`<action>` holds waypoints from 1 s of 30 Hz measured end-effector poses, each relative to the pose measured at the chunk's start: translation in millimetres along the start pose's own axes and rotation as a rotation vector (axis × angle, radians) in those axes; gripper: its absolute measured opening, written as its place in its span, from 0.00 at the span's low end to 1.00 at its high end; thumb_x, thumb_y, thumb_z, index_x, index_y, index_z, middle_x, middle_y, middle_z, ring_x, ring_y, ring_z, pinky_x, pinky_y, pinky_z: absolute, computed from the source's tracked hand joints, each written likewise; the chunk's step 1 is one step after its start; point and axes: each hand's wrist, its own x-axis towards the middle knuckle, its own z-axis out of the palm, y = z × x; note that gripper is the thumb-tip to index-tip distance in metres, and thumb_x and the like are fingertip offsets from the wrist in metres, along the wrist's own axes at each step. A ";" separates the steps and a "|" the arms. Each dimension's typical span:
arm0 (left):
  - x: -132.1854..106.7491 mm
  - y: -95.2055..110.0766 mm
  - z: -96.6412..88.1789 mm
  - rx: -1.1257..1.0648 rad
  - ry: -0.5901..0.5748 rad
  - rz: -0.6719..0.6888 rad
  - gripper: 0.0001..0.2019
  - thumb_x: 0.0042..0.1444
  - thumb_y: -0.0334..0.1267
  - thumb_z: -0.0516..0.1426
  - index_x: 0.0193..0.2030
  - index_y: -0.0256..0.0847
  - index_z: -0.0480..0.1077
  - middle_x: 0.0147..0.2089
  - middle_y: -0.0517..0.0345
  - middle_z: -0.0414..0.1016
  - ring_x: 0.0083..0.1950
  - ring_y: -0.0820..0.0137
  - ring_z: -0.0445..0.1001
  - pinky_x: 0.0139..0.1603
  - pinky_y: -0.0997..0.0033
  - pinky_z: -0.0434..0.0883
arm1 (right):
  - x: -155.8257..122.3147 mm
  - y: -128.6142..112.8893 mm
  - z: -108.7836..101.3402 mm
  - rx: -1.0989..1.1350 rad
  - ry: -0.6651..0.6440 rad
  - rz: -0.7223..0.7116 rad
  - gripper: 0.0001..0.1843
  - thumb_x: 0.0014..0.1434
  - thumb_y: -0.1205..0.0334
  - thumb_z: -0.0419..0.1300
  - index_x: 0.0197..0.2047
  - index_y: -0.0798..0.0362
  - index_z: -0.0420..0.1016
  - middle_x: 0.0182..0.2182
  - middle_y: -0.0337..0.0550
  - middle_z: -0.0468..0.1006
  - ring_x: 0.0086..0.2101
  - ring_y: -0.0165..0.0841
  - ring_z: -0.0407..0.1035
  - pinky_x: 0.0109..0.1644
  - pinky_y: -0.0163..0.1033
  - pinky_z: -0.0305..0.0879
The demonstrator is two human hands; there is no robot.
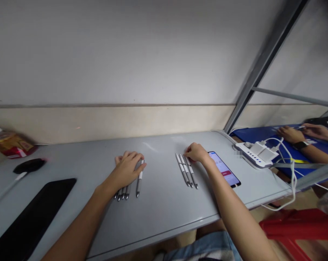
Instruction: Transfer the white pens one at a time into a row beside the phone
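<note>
My left hand [127, 167] lies on a row of several white-and-silver pens [123, 192] on the grey table [164, 206]. Its fingers are curled over them, with the index finger touching the rightmost pen [139, 180], which lies slightly apart. My right hand [197, 152] rests with bent fingertips on the top ends of three more pens [187, 173] lined up side by side. A lit smartphone [224, 169] lies just right of that hand.
A black pad [30, 217] and a black mouse [29, 165] are at the left, with a snack packet [10, 144] behind. A white power strip [255, 154] with chargers sits at the right. Another person's hands [302, 133] work on a blue table. A red stool [299, 226] stands below.
</note>
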 end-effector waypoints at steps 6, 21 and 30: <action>0.7 2.5 -1.1 0.015 -0.027 -0.019 0.13 0.61 0.48 0.48 0.42 0.45 0.69 0.45 0.54 0.73 0.50 0.58 0.63 0.47 0.57 0.54 | -2.5 -3.1 -0.4 0.017 -0.019 0.003 0.05 0.46 0.67 0.62 0.28 0.58 0.79 0.20 0.46 0.77 0.17 0.31 0.70 0.21 0.31 0.63; 0.3 4.9 -1.5 0.015 -0.033 -0.035 0.12 0.60 0.46 0.49 0.41 0.45 0.69 0.42 0.55 0.73 0.48 0.59 0.64 0.46 0.59 0.53 | -5.5 -6.9 2.1 0.033 -0.039 -0.007 0.03 0.49 0.70 0.61 0.28 0.57 0.76 0.18 0.43 0.75 0.16 0.30 0.69 0.21 0.32 0.64; -1.6 9.8 -6.1 0.040 -0.084 -0.059 0.11 0.58 0.46 0.50 0.41 0.44 0.68 0.35 0.56 0.73 0.46 0.59 0.64 0.43 0.61 0.53 | -6.2 -4.6 1.1 -0.019 0.028 -0.044 0.05 0.51 0.64 0.62 0.31 0.56 0.76 0.20 0.43 0.75 0.17 0.29 0.67 0.24 0.33 0.60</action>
